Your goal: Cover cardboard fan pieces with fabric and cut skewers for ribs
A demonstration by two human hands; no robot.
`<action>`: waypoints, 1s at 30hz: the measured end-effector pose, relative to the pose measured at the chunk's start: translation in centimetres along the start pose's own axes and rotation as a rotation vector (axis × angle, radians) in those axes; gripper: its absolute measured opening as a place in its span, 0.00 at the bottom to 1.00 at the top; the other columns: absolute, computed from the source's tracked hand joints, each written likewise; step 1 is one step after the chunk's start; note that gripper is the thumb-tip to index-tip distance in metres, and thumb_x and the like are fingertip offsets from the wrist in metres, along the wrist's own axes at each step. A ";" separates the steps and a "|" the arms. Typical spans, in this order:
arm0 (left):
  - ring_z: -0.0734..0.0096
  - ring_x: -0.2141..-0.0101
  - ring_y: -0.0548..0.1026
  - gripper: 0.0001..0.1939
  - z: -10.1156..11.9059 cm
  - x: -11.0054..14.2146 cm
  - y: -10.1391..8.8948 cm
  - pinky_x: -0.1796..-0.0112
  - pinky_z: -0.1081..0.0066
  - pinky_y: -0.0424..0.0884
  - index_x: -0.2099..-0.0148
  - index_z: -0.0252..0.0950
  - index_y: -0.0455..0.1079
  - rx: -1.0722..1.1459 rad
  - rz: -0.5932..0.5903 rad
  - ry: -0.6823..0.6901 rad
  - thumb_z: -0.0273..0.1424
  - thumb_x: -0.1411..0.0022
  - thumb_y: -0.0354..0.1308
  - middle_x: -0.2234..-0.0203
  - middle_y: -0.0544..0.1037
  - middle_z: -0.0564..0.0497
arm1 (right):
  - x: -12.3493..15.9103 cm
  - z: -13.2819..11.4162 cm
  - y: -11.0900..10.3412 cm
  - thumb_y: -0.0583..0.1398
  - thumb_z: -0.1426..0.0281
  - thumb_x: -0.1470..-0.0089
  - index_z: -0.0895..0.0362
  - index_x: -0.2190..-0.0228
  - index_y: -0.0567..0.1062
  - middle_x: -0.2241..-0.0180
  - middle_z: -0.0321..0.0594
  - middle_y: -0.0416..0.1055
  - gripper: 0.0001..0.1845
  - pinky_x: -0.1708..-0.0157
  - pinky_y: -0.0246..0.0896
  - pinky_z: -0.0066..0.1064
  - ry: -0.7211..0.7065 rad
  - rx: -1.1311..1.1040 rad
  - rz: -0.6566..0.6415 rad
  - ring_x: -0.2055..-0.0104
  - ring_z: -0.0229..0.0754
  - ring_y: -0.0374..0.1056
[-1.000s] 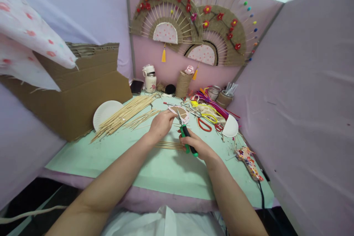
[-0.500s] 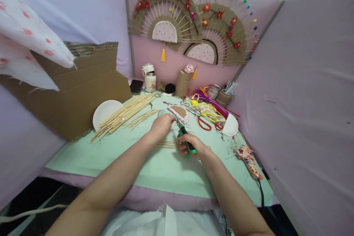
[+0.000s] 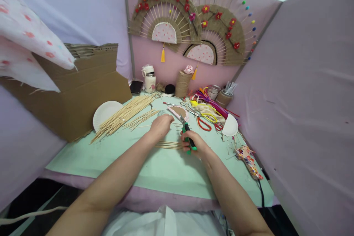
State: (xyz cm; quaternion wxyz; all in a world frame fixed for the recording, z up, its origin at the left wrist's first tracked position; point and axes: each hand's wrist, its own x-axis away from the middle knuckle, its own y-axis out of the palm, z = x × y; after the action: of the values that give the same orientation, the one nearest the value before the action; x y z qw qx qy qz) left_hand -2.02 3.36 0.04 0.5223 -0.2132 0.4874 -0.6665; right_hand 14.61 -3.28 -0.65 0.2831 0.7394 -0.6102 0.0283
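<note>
My right hand (image 3: pixel 193 142) is wrapped round the green and black handles of a pair of pliers (image 3: pixel 185 127), whose metal jaws point away from me. To its left, my left hand (image 3: pixel 162 125) is closed, fingertips pinched together; whatever they hold is too small or hidden to make out. Several thin wooden sticks (image 3: pixel 168 145) lie side by side on the table under and between my hands. Just beyond the jaws lies a half-round cardboard piece (image 3: pixel 178 111) with a pink and white edge.
A big pile of wooden sticks (image 3: pixel 127 116) partly covers a white paper plate (image 3: pixel 101 112) on the left. Scissors (image 3: pixel 204 124) and pipe cleaners (image 3: pixel 210 99) lie to the right, near a half plate (image 3: pixel 230 125) and a flower-patterned corded tool (image 3: pixel 250 162). Cardboard (image 3: pixel 83 88) leans at left.
The pliers and my right hand have moved slightly right, away from my left hand. The jaws, earlier beside my left fingertips, are now apart from them.
</note>
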 end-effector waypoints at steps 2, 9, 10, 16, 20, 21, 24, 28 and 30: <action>0.61 0.58 0.72 0.17 -0.2 0.0 0.0 0.57 0.68 0.65 0.54 0.36 0.74 -0.032 -0.013 0.001 0.23 0.40 0.47 0.60 0.76 0.43 | 0.0 0.0 0.1 0.61 0.70 0.64 0.55 0.73 0.63 0.79 0.27 0.57 0.13 0.84 0.43 0.22 -0.061 0.001 0.000 0.82 0.29 0.49; 0.62 0.59 0.73 0.21 -1.6 -1.5 -1.3 0.58 0.69 0.65 0.50 0.37 0.72 -0.117 0.016 -0.075 0.21 0.41 0.47 0.60 0.74 0.43 | 0.4 -0.7 -0.1 0.62 0.69 0.65 0.54 0.68 0.65 0.78 0.27 0.59 0.18 0.83 0.48 0.24 -0.186 -0.023 0.102 0.81 0.30 0.52; 0.62 0.58 0.73 0.20 -2.2 -2.2 -1.7 0.57 0.69 0.65 0.50 0.37 0.72 -0.126 0.034 -0.109 0.21 0.41 0.47 0.60 0.74 0.42 | 0.3 -0.8 -0.3 0.63 0.69 0.65 0.54 0.68 0.65 0.78 0.27 0.59 0.18 0.82 0.48 0.25 -0.202 -0.025 0.105 0.80 0.31 0.52; 0.58 0.55 0.73 0.20 -6.1 -4.6 -3.0 0.56 0.66 0.66 0.49 0.35 0.72 -0.220 0.097 -0.345 0.23 0.41 0.49 0.56 0.76 0.41 | 0.3 -1.1 -0.7 0.64 0.67 0.65 0.54 0.66 0.66 0.76 0.30 0.64 0.20 0.80 0.52 0.26 -0.255 -0.065 0.109 0.78 0.32 0.57; 0.54 0.54 0.73 0.19 -7.3 -4.2 -2.4 0.56 0.63 0.67 0.50 0.34 0.73 -0.242 0.094 -0.408 0.23 0.42 0.48 0.56 0.76 0.38 | 0.3 -1.1 -1.1 0.65 0.67 0.64 0.53 0.64 0.69 0.72 0.32 0.68 0.21 0.75 0.58 0.29 -0.348 -0.099 0.071 0.73 0.35 0.63; 0.53 0.53 0.73 0.19 -7.4 -4.0 -2.2 0.56 0.63 0.67 0.50 0.34 0.73 -0.248 0.094 -0.411 0.23 0.42 0.48 0.56 0.76 0.38 | 0.3 -1.1 -1.2 0.65 0.68 0.64 0.53 0.63 0.69 0.71 0.32 0.68 0.21 0.73 0.59 0.29 -0.365 -0.119 0.061 0.72 0.36 0.64; 0.53 0.51 0.70 0.18 -6.4 -3.7 -1.8 0.52 0.62 0.65 0.51 0.33 0.73 -0.241 0.126 -0.343 0.25 0.41 0.49 0.54 0.74 0.37 | 0.3 -1.5 -1.6 0.63 0.68 0.62 0.53 0.64 0.69 0.69 0.34 0.69 0.18 0.71 0.60 0.30 -0.403 -0.197 0.040 0.70 0.38 0.65; 0.61 0.57 0.73 0.14 -2.6 -2.6 -0.7 0.55 0.68 0.66 0.57 0.34 0.75 -0.040 -0.033 -0.017 0.29 0.43 0.52 0.60 0.78 0.44 | 0.7 -2.3 -1.8 0.61 0.68 0.61 0.52 0.65 0.69 0.68 0.34 0.69 0.16 0.71 0.61 0.31 -0.492 -0.289 0.040 0.68 0.38 0.64; 0.67 0.65 0.74 0.11 -0.2 -1.5 0.2 0.62 0.72 0.67 0.63 0.35 0.76 0.088 -0.252 0.177 0.28 0.46 0.53 0.67 0.79 0.49 | 1.0 -2.7 -1.8 0.60 0.68 0.60 0.52 0.66 0.70 0.69 0.34 0.68 0.14 0.71 0.61 0.31 -0.524 -0.311 0.032 0.69 0.38 0.64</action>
State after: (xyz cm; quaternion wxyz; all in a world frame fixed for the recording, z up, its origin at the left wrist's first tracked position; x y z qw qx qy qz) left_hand -1.51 4.75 0.11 0.3985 -0.1900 0.4712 -0.7636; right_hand 17.31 -2.76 1.32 0.2254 0.6594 -0.6712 -0.2528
